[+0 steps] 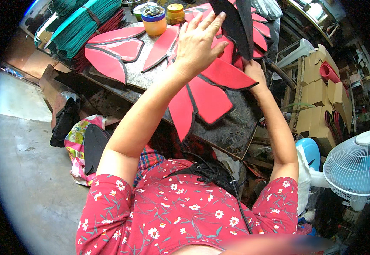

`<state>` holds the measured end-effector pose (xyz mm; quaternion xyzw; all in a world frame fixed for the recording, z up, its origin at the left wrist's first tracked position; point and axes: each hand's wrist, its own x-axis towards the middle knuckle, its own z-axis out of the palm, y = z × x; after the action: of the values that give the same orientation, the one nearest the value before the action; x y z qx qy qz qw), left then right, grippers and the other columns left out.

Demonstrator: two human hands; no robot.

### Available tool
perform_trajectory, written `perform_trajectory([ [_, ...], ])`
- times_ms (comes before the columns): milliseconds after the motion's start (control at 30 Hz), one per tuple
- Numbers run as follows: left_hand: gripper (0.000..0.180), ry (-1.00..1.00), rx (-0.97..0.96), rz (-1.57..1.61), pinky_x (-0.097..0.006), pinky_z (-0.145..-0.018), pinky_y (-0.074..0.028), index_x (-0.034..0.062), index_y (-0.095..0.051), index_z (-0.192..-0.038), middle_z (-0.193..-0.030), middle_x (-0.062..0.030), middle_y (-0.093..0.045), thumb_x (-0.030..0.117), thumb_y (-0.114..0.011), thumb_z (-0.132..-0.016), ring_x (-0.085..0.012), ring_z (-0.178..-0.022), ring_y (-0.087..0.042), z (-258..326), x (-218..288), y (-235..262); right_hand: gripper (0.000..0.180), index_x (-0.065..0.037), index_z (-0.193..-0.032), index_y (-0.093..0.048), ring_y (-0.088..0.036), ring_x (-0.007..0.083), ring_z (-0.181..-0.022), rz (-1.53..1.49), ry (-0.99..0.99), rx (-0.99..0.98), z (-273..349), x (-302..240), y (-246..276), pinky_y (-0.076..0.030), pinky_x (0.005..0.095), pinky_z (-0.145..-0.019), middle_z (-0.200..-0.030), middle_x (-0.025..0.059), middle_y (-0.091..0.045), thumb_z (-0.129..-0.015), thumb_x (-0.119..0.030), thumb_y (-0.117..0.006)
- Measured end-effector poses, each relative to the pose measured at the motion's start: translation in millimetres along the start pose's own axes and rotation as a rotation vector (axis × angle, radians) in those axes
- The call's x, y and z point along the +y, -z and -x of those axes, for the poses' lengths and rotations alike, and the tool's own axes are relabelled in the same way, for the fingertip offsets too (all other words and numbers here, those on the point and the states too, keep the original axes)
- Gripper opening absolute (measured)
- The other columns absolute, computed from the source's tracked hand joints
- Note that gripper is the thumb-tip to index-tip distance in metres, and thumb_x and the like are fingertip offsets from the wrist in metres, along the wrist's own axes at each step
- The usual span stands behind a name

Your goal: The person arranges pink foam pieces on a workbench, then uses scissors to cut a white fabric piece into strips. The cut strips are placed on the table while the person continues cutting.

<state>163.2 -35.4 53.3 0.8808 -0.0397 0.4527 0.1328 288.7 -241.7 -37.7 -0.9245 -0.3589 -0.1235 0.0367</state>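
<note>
Left hand (198, 46): one, fingers spread wide over the red pieces (212, 102), gripping nothing I can see. Right hand (255, 73) is at the bottom end of a black piece (231, 25); fingers half hidden, can't tell how closed. Red pieces cover the table (236, 131), too overlapped to count fully, three grouped left. Beyond: one orange jar (154, 26), one yellow jar (175, 16). One fan (350, 163) far right.

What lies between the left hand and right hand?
In the head view, red dark-edged pieces lie between the left hand and the right hand, alongside the lower end of a black piece.
</note>
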Motion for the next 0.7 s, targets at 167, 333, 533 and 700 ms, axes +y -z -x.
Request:
perform_trajectory([
  [167, 0.076, -0.068, 0.006, 0.043, -0.046, -0.110, -0.036, 0.0123, -0.041, -0.148, -0.140, -0.0199, -0.052, 0.037, -0.071, -0.083, -0.0376, -0.132, -0.046, 6.8, 9.5, -2.7, 0.058, 0.005, -0.093, -0.070, -0.064, 0.0436, -0.095, -0.279, -0.029, -0.228, -11.0, 14.2, 31.9, -0.050, 0.0492, -0.087, -0.097, 0.0286, -0.066, -0.093, -0.051, -0.056],
  [333, 0.076, -0.027, -0.014, 0.110, -0.058, -0.107, -0.034, 0.0146, -0.047, -0.144, -0.144, -0.0171, -0.048, 0.035, -0.075, -0.076, -0.0405, -0.130, -0.045, 15.7, 21.3, -6.9, 0.044, 0.008, -0.091, -0.066, -0.063, 0.0403, -0.098, -0.522, -0.163, -0.041, 2.0, 47.6, 23.9, -0.048, 0.0407, -0.085, -0.102, 0.0268, -0.065, -0.092, -0.036, -0.057],
  [533, 0.075, 0.008, -0.052, 0.161, -0.063, -0.106, -0.033, 0.0172, -0.051, -0.140, -0.139, -0.0160, -0.050, 0.033, -0.078, -0.073, -0.0410, -0.130, -0.044, 31.5, 46.5, -9.2, 0.044, -0.002, -0.127, -0.056, -0.062, 0.0335, -0.109, -1.755, -0.199, 0.140, 38.1, 76.0, 30.8, -0.050, 0.0431, -0.095, -0.124, 0.0141, -0.063, -0.087, -0.021, -0.057],
  [700, 0.075, -0.095, -0.161, 0.220, -0.064, -0.106, -0.033, 0.0183, -0.053, -0.136, -0.142, -0.0112, -0.047, 0.034, -0.081, -0.069, -0.0357, -0.130, -0.044, 45.2, 63.7, -11.3, 0.045, 0.000, -0.126, -0.056, -0.067, 0.0303, -0.100, -1.862, -0.544, 0.515, 48.1, 88.3, 58.5, -0.058, 0.0422, -0.084, -0.117, 0.0161, -0.066, -0.093, -0.029, -0.061],
])
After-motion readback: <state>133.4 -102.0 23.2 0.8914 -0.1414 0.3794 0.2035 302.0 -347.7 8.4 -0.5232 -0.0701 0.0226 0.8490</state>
